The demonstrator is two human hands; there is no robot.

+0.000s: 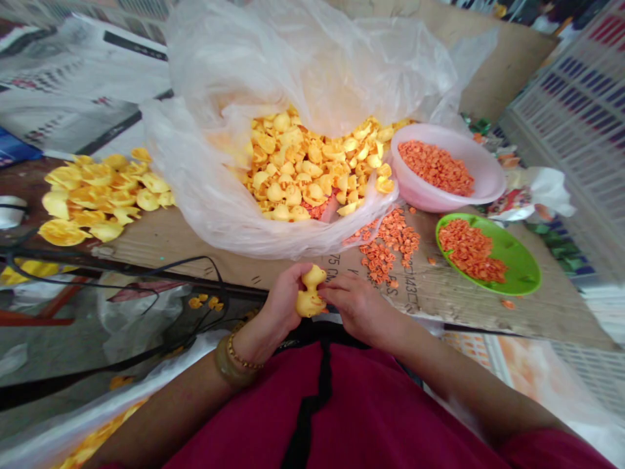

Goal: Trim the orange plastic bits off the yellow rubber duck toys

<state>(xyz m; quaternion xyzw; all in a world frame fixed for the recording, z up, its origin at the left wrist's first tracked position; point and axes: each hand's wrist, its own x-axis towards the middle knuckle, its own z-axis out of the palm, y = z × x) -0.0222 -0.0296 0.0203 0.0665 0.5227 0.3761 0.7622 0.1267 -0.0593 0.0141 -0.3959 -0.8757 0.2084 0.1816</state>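
Observation:
A yellow duck-shaped plastic piece (pixel 311 303) is held upright just in front of my body, near the table's front edge. Wrapped round its left side is my left hand (pixel 282 299), with a bangle and a beaded bracelet at the wrist. The fingers of my right hand (pixel 352 301) press together against the duck's right side; whether they pinch a small part there is too small to tell. Beyond my hands, a clear plastic bag (pixel 219 228) lies open with many yellow shells (pixel 293 189) in it. Small orange pieces (pixel 383 251) are scattered to the right on the cardboard.
A pink bowl (pixel 415 195) and a green plate (pixel 525 264) hold orange pieces at the right. More yellow shells (pixel 92 192) are piled at the left. Black cables (pixel 166 266) hang by the table's front edge. White crates (pixel 576 111) stand at the far right.

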